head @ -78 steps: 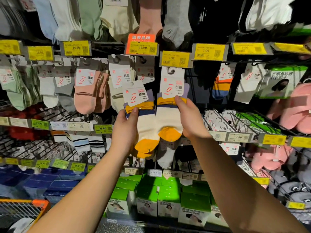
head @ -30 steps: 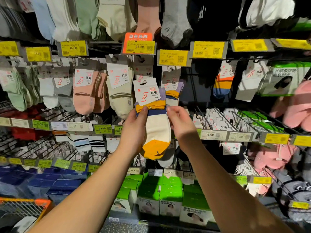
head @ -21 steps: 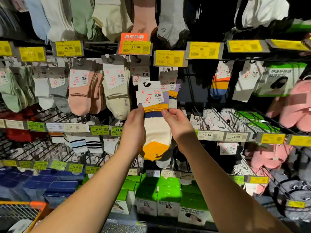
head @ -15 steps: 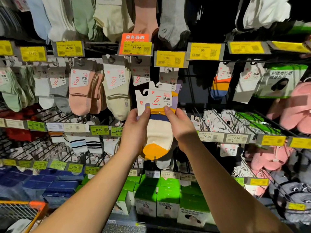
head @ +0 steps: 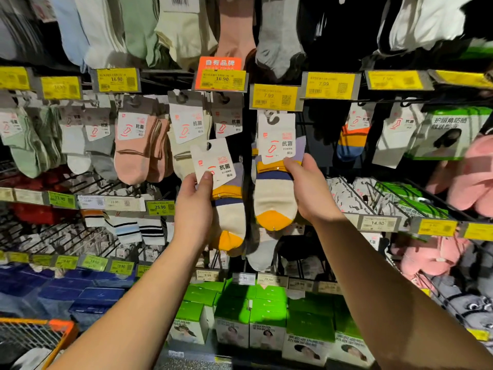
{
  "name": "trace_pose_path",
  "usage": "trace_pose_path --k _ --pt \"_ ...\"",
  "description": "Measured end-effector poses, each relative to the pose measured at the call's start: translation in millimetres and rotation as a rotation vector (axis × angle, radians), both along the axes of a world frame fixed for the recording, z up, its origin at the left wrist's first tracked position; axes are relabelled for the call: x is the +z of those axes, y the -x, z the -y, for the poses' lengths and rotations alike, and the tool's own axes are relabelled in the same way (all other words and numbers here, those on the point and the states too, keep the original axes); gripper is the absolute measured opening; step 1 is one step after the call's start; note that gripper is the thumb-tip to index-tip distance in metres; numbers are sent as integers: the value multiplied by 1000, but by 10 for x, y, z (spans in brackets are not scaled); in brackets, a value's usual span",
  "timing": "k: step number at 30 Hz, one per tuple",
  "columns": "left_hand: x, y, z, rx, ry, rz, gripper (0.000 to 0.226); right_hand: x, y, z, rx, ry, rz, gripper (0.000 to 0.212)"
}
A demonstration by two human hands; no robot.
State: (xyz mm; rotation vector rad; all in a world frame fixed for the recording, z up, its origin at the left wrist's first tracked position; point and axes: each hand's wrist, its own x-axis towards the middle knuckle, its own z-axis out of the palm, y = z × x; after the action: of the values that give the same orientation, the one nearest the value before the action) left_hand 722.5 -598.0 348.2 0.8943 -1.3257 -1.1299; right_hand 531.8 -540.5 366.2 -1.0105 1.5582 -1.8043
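Observation:
Two packs of cream socks with yellow, navy and lilac stripes are in front of a shop's sock rack. My left hand [head: 193, 206] grips the left sock pack [head: 230, 209], thumb on its white card label, held off the rack. My right hand [head: 310, 188] grips the right sock pack [head: 274, 193] by its striped cuff. The hook hole of that pack's card sits just under the yellow 7.99 price tag [head: 274, 97]. Whether the card hangs on the peg I cannot tell.
Pink, beige, grey and green sock packs [head: 138, 145] hang to the left. Green boxes [head: 266, 313] fill the shelf below. Pink slippers [head: 469, 177] hang at the right. An orange cart corner [head: 57, 335] shows at the bottom left. Metal pegs [head: 373, 193] stick out at mid-right.
The two packs, held together a moment ago, have come apart. My right hand carried one pack up and right to under the 7.99 tag. My left hand dropped a little with the other.

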Motion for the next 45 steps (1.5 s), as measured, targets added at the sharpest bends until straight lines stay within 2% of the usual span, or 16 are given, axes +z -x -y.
trace_pose_path --k 4,10,14,22,28,34,39,40,43,45 --pt "-3 18 15 12 13 37 15 24 90 168 4 -23 -65 30" --pt "36 43 -22 -8 -2 33 14 72 170 294 -36 -41 -87 21" --pt "58 18 -28 -8 -12 24 15 38 190 291 -48 1 -24 13" --pt "9 23 -25 -45 -30 -15 15 -38 239 376 -63 -63 -79 18" --pt "14 100 -74 -71 -43 -24 15 19 340 628 -144 -174 -197 36" --pt "38 133 -87 -76 -30 0 15 29 522 837 -166 -291 -182 46" --pt "74 159 -90 -102 -50 -13 16 -49 543 879 -110 -386 -165 87" --pt "82 161 -87 -103 -48 -8 17 -61 553 865 -102 -397 -175 88" --pt "79 164 -67 -101 -47 -6 17 -129 571 757 -111 -414 -207 69" --pt "73 171 -71 -115 -55 -18 19 -229 586 668 -143 -387 -185 72"
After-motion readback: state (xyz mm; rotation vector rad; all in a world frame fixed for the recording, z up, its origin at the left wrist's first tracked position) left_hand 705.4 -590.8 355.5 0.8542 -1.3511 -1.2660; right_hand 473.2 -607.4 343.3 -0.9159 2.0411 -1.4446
